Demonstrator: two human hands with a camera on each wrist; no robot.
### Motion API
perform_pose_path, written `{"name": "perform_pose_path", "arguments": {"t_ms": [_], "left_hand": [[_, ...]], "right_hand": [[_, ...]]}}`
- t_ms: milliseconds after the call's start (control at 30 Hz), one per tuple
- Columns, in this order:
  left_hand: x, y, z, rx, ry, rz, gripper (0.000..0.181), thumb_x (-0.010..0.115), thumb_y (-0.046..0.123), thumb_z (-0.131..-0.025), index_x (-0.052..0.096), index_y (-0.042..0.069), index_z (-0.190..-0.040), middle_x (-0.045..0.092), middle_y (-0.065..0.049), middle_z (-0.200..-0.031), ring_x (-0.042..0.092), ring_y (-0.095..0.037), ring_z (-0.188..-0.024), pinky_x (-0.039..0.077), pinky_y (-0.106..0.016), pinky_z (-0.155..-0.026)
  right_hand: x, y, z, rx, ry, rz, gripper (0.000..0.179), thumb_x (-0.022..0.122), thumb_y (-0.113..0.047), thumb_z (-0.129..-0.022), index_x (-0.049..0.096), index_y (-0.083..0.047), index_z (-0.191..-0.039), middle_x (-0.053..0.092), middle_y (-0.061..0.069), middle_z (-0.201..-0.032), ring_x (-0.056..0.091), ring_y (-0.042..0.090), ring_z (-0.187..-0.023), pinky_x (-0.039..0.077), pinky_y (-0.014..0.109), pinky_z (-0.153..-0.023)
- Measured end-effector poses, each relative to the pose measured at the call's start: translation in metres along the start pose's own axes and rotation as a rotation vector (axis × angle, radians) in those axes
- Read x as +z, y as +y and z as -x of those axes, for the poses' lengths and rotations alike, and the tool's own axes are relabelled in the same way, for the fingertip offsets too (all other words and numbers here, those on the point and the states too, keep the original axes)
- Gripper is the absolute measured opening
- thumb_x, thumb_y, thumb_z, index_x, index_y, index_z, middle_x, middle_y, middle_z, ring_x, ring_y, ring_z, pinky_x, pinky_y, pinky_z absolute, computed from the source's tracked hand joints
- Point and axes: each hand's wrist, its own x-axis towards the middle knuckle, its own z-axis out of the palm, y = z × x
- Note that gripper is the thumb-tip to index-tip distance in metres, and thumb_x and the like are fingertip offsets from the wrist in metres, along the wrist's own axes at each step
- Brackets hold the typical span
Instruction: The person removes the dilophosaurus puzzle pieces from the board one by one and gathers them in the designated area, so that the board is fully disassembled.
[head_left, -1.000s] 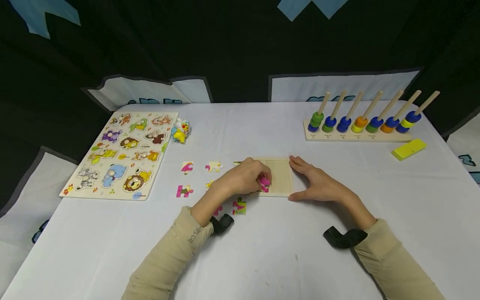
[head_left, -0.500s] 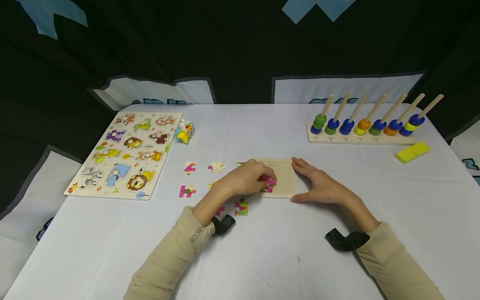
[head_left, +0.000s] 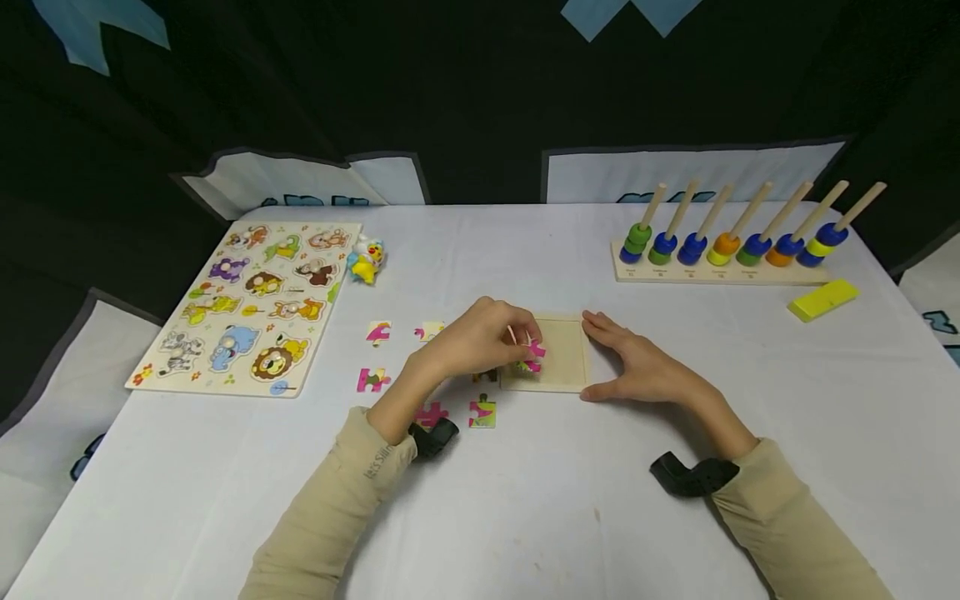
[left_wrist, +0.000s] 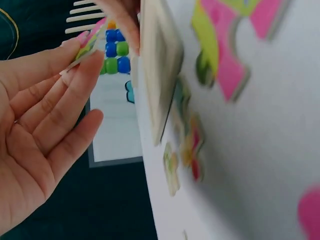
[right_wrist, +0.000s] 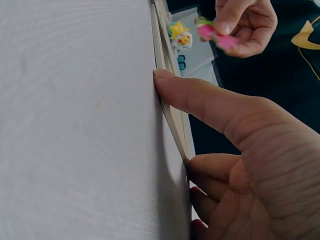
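Observation:
A pink and green jigsaw piece (head_left: 534, 353) is pinched between the thumb and fingertips of my left hand (head_left: 483, 337). It is held above the left part of a shallow wooden puzzle tray (head_left: 562, 354). In the left wrist view the piece (left_wrist: 90, 42) shows tilted, clear of the tray. My right hand (head_left: 645, 367) rests at the tray's right side, thumb and fingers spread and touching its edge. The right wrist view shows the thumb and fingertips against that rim (right_wrist: 172, 122). Several loose jigsaw pieces (head_left: 482, 412) lie left of and in front of the tray, some partly behind my left arm.
At the left lies an animal peg puzzle board (head_left: 255, 308), with a small yellow and blue toy figure (head_left: 367, 260) beside it. A wooden counting rack with coloured rings (head_left: 720, 275) stands at the back right, near a yellow block (head_left: 822, 300).
My left hand has lifted the jigsaw piece off the tray and drawn back slightly left, turning it. More loose pieces show beneath the arm. My right hand stays at the tray's edge.

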Motion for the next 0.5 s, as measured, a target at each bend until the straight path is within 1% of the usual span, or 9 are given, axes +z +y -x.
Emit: {"name": "perform_pose_path", "arguments": {"t_ms": [133,200,267,367,500], "left_hand": [[-0.01,-0.001,0.009,-0.015,0.008,0.019,0.01,0.063,0.009,-0.09,0.066,0.009,-0.099,0.069,-0.003,-0.084,0.062,-0.013,-0.073,0.05,-0.023,-0.069],[-0.016,-0.004,0.015,-0.022,0.013,0.027,0.013,0.059,0.006,-0.089,0.065,0.008,-0.101,0.07,-0.004,-0.085,0.063,-0.016,-0.074,0.05,-0.024,-0.07],[-0.021,-0.007,0.022,-0.04,0.017,0.038,0.016,0.058,0.005,-0.089,0.066,0.007,-0.102,0.071,-0.004,-0.085,0.063,-0.017,-0.076,0.051,-0.026,-0.07],[-0.029,-0.014,0.035,-0.073,0.028,0.045,0.016,0.063,0.006,-0.087,0.068,0.008,-0.103,0.071,-0.003,-0.082,0.063,-0.017,-0.073,0.05,-0.027,-0.069],[-0.038,-0.026,0.055,-0.138,0.046,0.06,0.015,0.071,0.011,-0.084,0.072,0.01,-0.099,0.069,-0.001,-0.076,0.059,-0.015,-0.067,0.048,-0.028,-0.063]], "right_hand": [[-0.001,-0.001,0.0,0.004,-0.001,0.003,0.102,0.081,-0.035,-0.074,0.023,0.0,-0.15,0.013,0.016,-0.161,0.01,0.038,-0.148,0.016,0.061,-0.114],[-0.001,0.0,0.0,0.004,-0.001,0.002,0.103,0.081,-0.034,-0.074,0.023,0.0,-0.15,0.013,0.016,-0.161,0.01,0.037,-0.148,0.015,0.06,-0.114],[-0.001,0.0,0.001,-0.002,0.0,0.0,0.102,0.081,-0.035,-0.074,0.023,0.0,-0.15,0.013,0.016,-0.161,0.01,0.037,-0.148,0.015,0.061,-0.114],[0.0,0.001,0.001,-0.014,0.002,-0.005,0.102,0.081,-0.035,-0.074,0.024,0.001,-0.15,0.014,0.016,-0.16,0.01,0.037,-0.148,0.015,0.062,-0.114],[0.001,0.001,0.0,-0.019,0.004,-0.007,0.102,0.081,-0.035,-0.074,0.023,0.0,-0.15,0.014,0.016,-0.161,0.01,0.037,-0.148,0.015,0.062,-0.114]]}}
